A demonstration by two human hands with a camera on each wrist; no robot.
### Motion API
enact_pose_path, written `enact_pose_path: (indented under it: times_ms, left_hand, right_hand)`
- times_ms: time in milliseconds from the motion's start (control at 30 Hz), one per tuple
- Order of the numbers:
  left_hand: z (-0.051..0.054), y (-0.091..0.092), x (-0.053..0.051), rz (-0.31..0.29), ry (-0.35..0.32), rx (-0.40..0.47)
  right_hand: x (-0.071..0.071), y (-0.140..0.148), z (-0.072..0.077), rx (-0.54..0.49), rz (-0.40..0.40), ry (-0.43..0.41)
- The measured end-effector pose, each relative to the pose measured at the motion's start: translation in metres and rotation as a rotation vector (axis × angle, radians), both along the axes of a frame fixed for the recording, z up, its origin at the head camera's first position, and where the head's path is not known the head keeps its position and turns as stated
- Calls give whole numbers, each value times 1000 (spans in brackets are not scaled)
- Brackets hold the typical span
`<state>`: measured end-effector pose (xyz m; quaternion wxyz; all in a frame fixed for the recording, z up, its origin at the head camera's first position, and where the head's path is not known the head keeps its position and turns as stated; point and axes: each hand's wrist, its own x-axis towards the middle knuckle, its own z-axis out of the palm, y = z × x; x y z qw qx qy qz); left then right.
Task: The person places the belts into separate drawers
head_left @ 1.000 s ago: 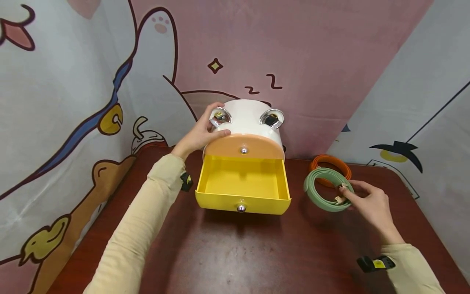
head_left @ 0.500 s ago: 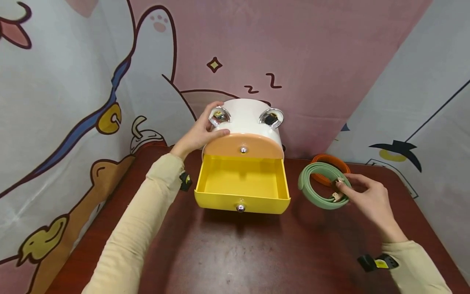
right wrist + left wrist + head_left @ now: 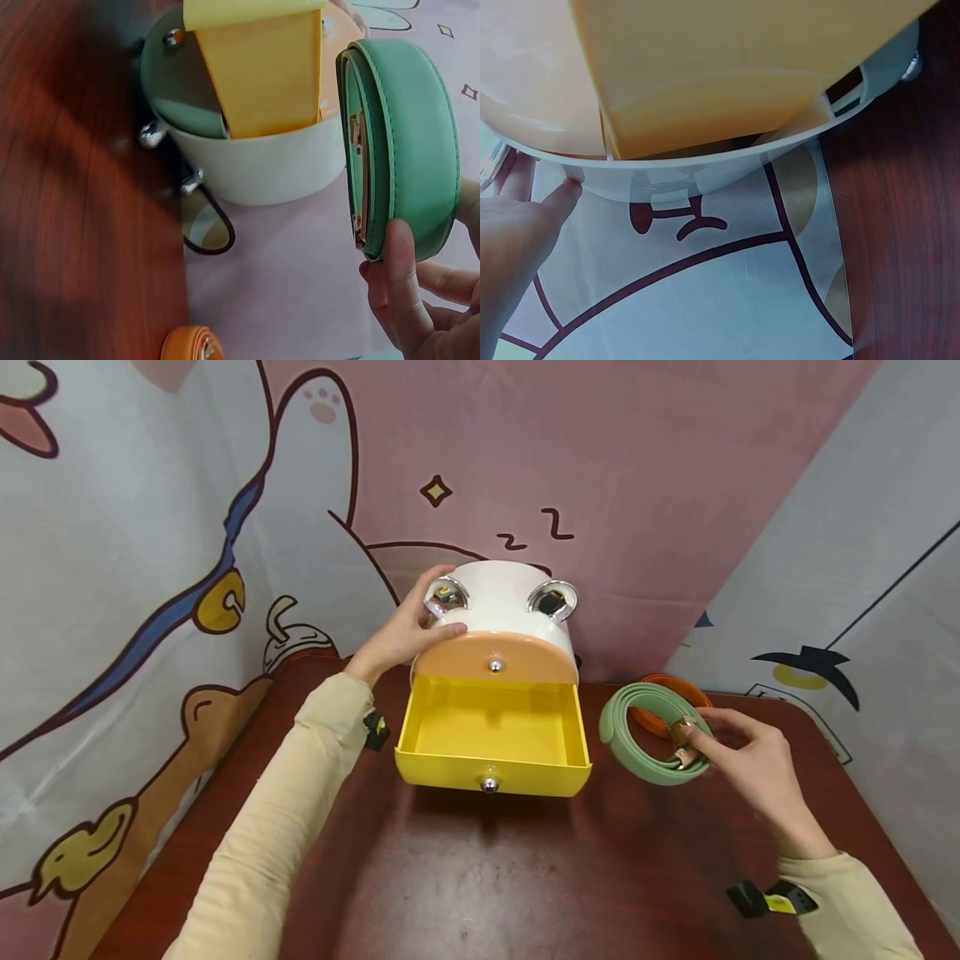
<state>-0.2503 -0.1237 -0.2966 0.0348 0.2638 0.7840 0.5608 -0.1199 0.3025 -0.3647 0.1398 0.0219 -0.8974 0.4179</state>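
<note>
A small animal-faced drawer box stands at the back of the table, white on top with two silver eyes. Its yellow drawer is pulled out, and nothing lies inside. My left hand grips the box's upper left around one eye, the thumb lying on the front edge. In the left wrist view, fingertips touch the white shell. To the right of the drawer, my right hand pinches a coiled green belt at its gold buckle side, held above the table. The right wrist view shows the green belt from its edge.
A coiled orange belt lies on the dark red table behind the green one, partly covered by it. Cartoon-printed cloth hangs behind and at both sides. The orange upper drawer is closed.
My right hand has carried the green belt a little to the left, towards the yellow drawer, and its buckle has turned. My left hand stays on the drawer box.
</note>
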Motion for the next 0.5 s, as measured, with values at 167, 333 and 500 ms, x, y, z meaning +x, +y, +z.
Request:
enact_pose_path:
  times_ms: [167,333,500]
  left_hand:
    - [-6,-1,-7,2,14,-6]
    - [-12,-3,-13,14,39,-20]
    - [2,-1,0,10,27,-30]
  right_hand:
    - [1,-7,6,-35,1,-18]
    - [1,-12,10,-51,4,-17]
    - [0,-18,12,-54,33,-2]
